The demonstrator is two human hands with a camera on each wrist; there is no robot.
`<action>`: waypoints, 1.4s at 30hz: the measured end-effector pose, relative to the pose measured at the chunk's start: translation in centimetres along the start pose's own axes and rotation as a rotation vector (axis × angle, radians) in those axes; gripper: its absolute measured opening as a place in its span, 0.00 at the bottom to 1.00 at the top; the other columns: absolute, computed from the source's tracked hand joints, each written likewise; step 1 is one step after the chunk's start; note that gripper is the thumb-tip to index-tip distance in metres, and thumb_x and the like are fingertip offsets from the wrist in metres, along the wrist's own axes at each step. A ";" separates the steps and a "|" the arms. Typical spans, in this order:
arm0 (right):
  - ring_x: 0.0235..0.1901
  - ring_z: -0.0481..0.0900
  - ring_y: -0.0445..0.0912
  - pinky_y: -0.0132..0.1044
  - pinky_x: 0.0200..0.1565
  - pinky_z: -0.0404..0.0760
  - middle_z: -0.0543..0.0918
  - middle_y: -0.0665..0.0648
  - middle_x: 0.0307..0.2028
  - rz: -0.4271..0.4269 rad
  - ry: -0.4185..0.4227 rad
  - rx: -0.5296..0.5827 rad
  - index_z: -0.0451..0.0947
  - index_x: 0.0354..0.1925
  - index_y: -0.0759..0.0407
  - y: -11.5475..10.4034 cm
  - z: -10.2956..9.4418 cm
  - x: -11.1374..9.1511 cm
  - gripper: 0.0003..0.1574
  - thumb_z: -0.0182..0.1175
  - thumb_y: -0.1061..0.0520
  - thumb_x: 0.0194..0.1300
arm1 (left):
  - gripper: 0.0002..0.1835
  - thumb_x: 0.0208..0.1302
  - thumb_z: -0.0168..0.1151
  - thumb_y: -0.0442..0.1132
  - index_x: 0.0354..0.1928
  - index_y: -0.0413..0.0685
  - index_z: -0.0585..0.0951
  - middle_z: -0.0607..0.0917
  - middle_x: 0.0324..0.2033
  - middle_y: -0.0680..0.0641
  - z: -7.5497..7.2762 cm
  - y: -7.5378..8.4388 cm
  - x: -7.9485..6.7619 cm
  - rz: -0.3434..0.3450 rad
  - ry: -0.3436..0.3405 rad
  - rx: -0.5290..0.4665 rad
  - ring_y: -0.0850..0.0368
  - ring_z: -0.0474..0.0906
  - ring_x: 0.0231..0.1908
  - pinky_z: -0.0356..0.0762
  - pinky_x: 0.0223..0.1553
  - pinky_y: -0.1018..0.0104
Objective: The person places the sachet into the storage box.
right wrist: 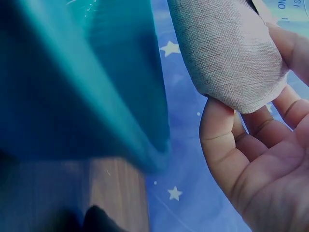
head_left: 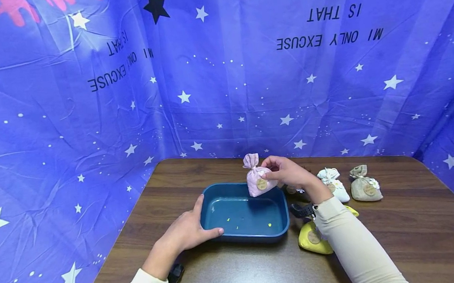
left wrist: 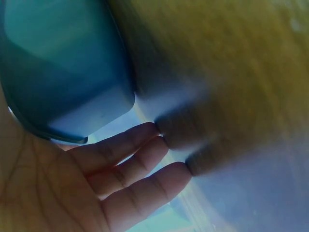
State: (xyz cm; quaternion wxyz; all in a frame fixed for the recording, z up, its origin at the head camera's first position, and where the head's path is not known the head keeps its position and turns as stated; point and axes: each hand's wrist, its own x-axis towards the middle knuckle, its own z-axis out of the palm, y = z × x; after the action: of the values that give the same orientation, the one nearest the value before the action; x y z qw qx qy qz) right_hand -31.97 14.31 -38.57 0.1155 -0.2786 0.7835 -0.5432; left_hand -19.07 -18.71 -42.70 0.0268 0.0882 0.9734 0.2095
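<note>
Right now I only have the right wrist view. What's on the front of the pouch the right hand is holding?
Observer: The head view shows a round tan tag on the pink pouch.
Operator: And where is the left hand?
Observer: At the left end of the blue box, with its thumb at the near rim.
Operator: Anything on the table just right of the box?
Observer: Yes, a yellow pouch, partly hidden by the right sleeve.
</note>
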 end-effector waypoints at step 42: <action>0.38 0.77 0.48 0.36 0.39 0.76 0.80 0.57 0.36 -0.077 -0.099 -0.100 0.77 0.41 0.66 -0.8 6.8 4.2 0.11 0.67 0.65 0.60 | 0.67 0.45 0.66 0.77 0.78 0.44 0.50 0.83 0.49 0.32 -0.1 0.1 0.2 -0.006 -0.012 0.012 0.41 0.81 0.49 0.77 0.52 0.47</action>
State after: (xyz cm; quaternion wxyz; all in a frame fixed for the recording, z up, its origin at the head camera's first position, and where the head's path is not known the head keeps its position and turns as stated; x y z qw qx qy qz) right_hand -31.87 6.41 -39.97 0.1191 -0.3405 0.7916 -0.4932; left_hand -19.24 -18.64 -42.62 0.0329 0.0869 0.9747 0.2031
